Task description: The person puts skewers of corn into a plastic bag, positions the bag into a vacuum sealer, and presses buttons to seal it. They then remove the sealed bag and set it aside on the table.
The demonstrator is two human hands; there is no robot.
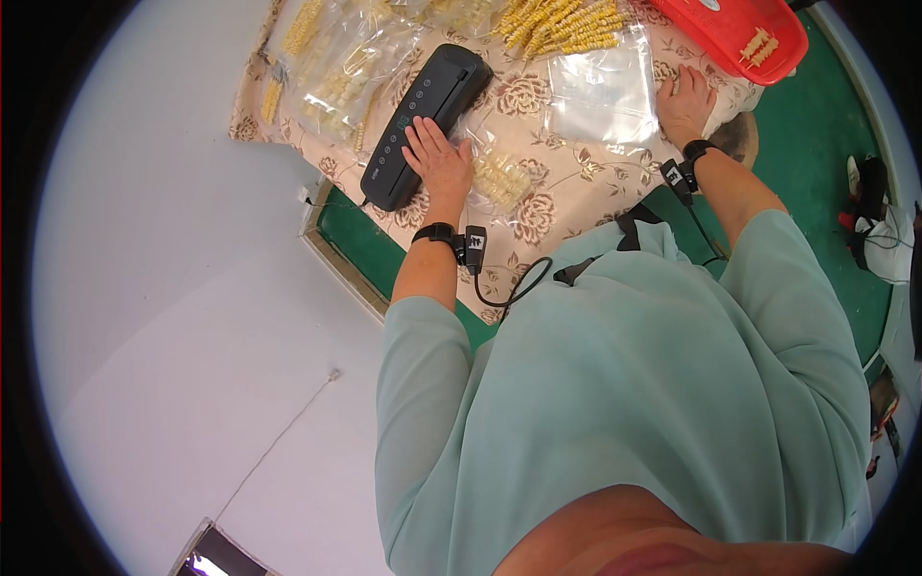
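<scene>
My left hand (441,165) lies on the black vacuum sealer (429,115), fingers stretched over its top near the round buttons. Right beside that hand, a clear plastic bag (501,180) with pale yellow pieces in it rests on the flowered tablecloth (576,197). My right hand (685,103) is flat on the cloth with its fingers spread, holding nothing. Just left of it is a stack of clear, flat plastic bags (603,96). Beyond the stack, several yellow corn-like twisted sticks (562,24) lie in a heap.
Filled clear bags (346,82) cover the table's far left part. A red plastic basin (744,38) with a few pale pieces stands at the far right. A cord runs from the sealer toward a wall socket (304,194). Black cables hang from both wrist straps.
</scene>
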